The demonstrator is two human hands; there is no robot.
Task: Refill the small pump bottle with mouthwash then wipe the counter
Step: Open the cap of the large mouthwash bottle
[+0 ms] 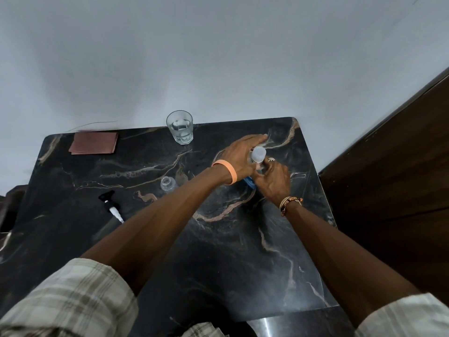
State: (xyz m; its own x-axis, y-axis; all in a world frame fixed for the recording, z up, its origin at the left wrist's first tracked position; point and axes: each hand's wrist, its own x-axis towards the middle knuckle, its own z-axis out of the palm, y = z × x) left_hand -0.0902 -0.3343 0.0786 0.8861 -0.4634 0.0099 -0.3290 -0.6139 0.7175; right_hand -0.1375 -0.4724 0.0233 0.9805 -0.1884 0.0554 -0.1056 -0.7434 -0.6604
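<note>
While gripped from both sides, seen toward rt rear of counter (243,251): mouthwash bottle (253,160), roughly upright, long axis running base-to-cap away from camera, white cap (258,153) on, blue label low on body.

L hand (239,155): wrapped on bottle from the left, palm against body, fingers stretched round far side; orange band at wrist.

R hand (273,182): closing in from near-right, fingers curled at neck just under cap, apparently pinching there. Exact contact hidden by bottle, so cannot tell for sure.

Both hands touching same bottle, neither nearer.

Key relation: small bottle (167,183) standing open-mouthed, well left of big bottle & nearer camera, partly hidden behind L forearm. Pump head (110,205) off, lying flat further left-front, tube toward near edge.

Judged step: uncapping; pour not yet begun. Next prob.: cap off w/ R hand, then big bottle carried left & tipped until long axis leans over the narrow mouth. Leftward carry across L forearm's line, so regrip likely needed.

Risk: narrow opening, easy spill on stone.

For wiping later: folded cloth (93,142) at L rear corner. Glass (179,127) of clear liquid at rear edge, apart from both hands.
</note>
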